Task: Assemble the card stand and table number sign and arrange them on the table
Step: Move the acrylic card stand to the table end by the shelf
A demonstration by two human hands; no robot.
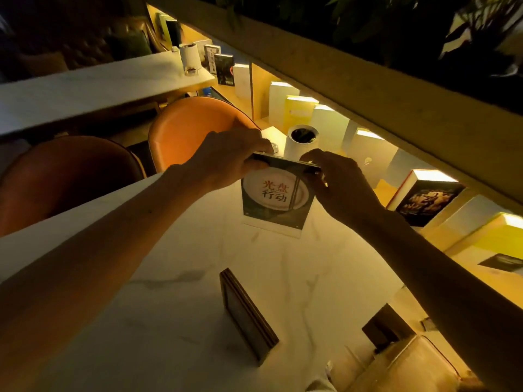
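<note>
In the middle of the frame, a clear plastic card stand with a printed card inside is held upright on the white marble-look table. Its top edge is pinched at both ends. The left end is gripped by the left hand, and the right end is gripped by the right hand. The foot of the stand seems to touch the table.

The step in hand looks like the card being seated in the stand, or the stand being set in its place. Next, the stand likely needs to be squared up and let go gently so it is not tipped.

On the card, a white plate is shown with the words 光盘行动, the top two in red and the bottom two in dark print.

Lower in the frame, a dark wooden-framed sign stands on the table, well apart from the stand. No writing can be read on it.

Just behind the hands, a white round holder is seen.
</note>
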